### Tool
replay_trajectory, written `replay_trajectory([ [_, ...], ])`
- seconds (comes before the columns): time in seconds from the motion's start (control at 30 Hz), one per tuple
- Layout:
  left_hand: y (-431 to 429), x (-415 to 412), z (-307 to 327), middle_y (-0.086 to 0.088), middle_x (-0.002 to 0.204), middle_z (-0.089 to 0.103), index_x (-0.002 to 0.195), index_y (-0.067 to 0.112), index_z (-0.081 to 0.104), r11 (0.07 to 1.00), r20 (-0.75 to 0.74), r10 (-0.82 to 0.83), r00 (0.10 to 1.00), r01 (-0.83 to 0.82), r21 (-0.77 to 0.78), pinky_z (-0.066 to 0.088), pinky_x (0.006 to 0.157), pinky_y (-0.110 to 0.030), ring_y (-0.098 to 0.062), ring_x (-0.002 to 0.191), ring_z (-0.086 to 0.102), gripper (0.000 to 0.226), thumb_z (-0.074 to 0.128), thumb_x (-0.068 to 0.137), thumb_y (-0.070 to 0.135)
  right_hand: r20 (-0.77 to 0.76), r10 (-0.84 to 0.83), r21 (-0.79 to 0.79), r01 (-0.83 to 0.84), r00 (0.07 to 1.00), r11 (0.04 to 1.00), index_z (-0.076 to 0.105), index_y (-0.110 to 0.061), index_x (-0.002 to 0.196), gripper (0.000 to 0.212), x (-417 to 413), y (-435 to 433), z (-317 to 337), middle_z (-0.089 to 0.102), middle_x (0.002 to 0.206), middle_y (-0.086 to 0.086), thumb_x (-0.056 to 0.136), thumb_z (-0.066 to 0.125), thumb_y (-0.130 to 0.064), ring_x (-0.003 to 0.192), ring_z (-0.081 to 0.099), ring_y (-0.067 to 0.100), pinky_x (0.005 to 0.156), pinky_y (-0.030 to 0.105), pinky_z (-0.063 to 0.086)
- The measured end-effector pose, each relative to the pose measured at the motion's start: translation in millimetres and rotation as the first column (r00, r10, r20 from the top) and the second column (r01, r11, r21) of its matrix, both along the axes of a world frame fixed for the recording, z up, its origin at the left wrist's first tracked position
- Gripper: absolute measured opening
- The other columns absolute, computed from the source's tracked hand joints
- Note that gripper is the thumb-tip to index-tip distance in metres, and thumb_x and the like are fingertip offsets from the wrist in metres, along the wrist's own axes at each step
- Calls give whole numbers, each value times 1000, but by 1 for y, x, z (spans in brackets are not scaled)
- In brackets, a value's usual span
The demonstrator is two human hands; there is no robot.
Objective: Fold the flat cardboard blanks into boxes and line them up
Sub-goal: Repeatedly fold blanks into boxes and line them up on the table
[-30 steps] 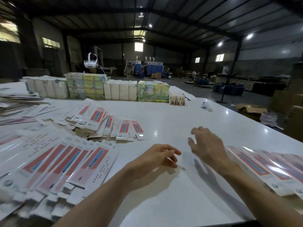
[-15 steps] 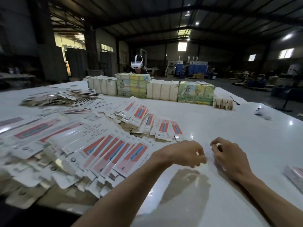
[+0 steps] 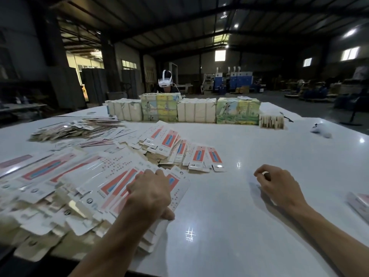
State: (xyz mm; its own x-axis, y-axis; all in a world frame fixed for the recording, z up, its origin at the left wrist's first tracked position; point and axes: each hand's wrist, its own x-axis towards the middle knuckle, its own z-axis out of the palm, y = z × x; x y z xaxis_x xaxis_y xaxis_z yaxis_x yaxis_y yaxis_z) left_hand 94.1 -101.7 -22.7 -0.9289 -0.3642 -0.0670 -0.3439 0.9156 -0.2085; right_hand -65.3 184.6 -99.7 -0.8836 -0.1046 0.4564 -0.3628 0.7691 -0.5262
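White table (image 3: 239,216), flat blanks (image 3: 79,186) fanned at its L side: L hand (image 3: 151,194) lies fingers-down on top one, no pinch, R hand (image 3: 279,186) curled nearby, can't tell if holding anything; slide one blank off w/ thumb, check for doubles.

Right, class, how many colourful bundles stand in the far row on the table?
2. One colourful bundle sits before the headset wearer; the other right of it, past a white bundle. Others may hide behind.
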Motion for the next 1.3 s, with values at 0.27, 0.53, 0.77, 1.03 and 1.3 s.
replay_trajectory([
  [0.27,-29,-16,15,5,101,68,113,26,49,901,-22,-81,996,83,426,64,70,-28,-14,84,75,47,86,85,33,31,11,-44,-10,999,999,74,-27,91,19,0,0,1,72,73,-11,98,60,-17,73,66,16,69,35,52],
  [0.53,-1,-58,46,13,86,80,110,38,76,477,-477,-148,866,485,733,63,73,-29,-2,78,76,36,88,79,51,16,118,-418,-101,993,903,75,-17,91,22,-7,6,1,67,60,2,102,58,-10,47,57,14,52,30,48],
  [0.77,56,-127,-17,3,116,76,125,35,76,190,-422,-86,903,431,882,59,71,-22,-11,95,76,39,84,88,44,125,300,-915,-7,946,404,76,-12,98,59,-15,22,2,71,80,20,104,45,-62,59,58,23,50,31,45],
  [1.03,62,-135,-64,11,96,81,125,40,74,-67,-353,-68,933,349,935,60,63,-19,-7,87,78,50,87,80,53,201,276,-875,45,940,483,68,-19,128,30,-19,25,5,79,93,15,98,70,-18,85,74,25,72,34,54],
  [1.3,55,-137,-54,-28,119,74,137,7,55,-760,-106,252,962,264,594,62,96,-49,-40,109,75,83,76,82,65,156,230,-942,74,961,328,61,-10,131,37,-20,27,10,79,93,10,95,69,-5,74,75,20,61,26,60],
])
